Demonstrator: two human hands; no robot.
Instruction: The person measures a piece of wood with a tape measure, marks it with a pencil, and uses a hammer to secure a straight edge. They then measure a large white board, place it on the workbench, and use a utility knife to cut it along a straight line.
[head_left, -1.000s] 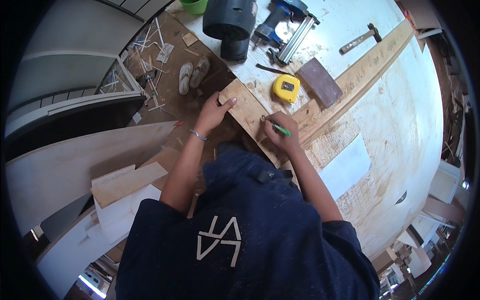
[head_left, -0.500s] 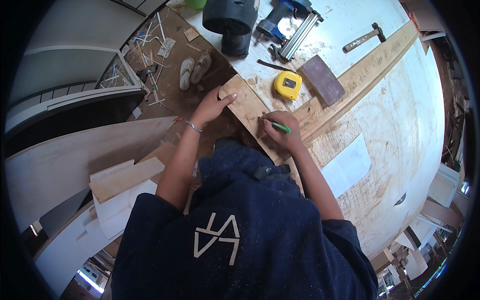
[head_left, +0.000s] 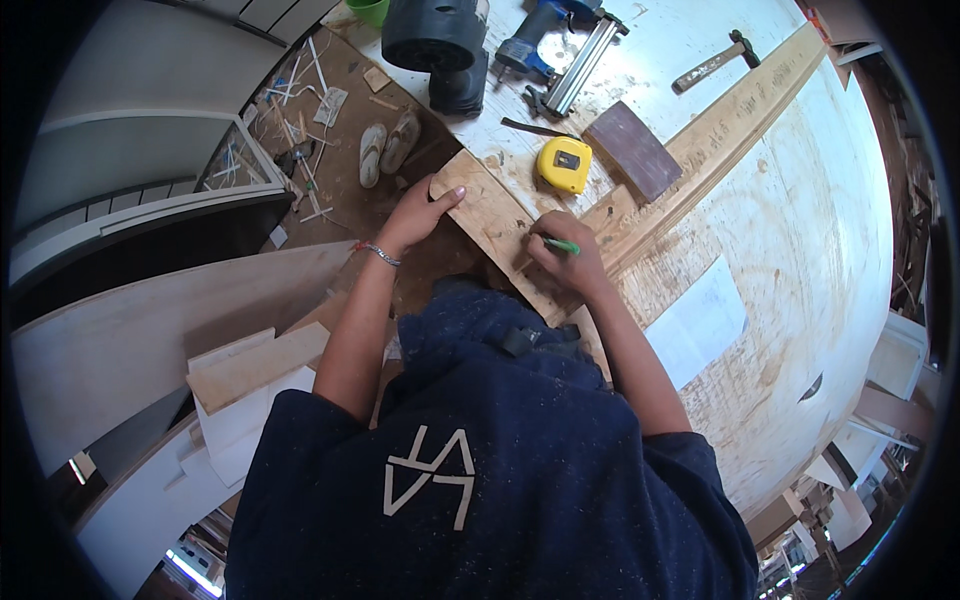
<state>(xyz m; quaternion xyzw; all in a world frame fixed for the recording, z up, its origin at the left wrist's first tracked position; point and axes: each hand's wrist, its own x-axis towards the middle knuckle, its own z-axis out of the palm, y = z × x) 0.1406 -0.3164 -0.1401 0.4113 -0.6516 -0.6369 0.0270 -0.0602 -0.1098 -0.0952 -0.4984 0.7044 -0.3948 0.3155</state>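
Observation:
At its near left end, a light wooden board (head_left: 485,205) is gripped by my left hand (head_left: 412,218), with the thumb on top and the fingers curled over the edge. My right hand (head_left: 575,262) is closed around a green pen (head_left: 563,246) and rests on the same board. The pen's tip is hidden by the fingers. Just beyond the right hand sits a yellow tape measure (head_left: 564,165). Beside it lies a flat dark brown block (head_left: 633,150), partly on a long wooden strip (head_left: 740,125) that runs off to the far right.
On the white worktable (head_left: 800,220) are a blue nail gun (head_left: 575,55), a hammer (head_left: 715,65), a black cylindrical tool (head_left: 435,35) and a pale sheet of paper (head_left: 697,325). A green bowl (head_left: 370,10) stands at the far edge. Sandals (head_left: 385,150) and scraps litter the floor.
My right hand has turned slightly on the board, and less of the green pen shows. My left hand keeps its grip. The whole view has shifted a little.

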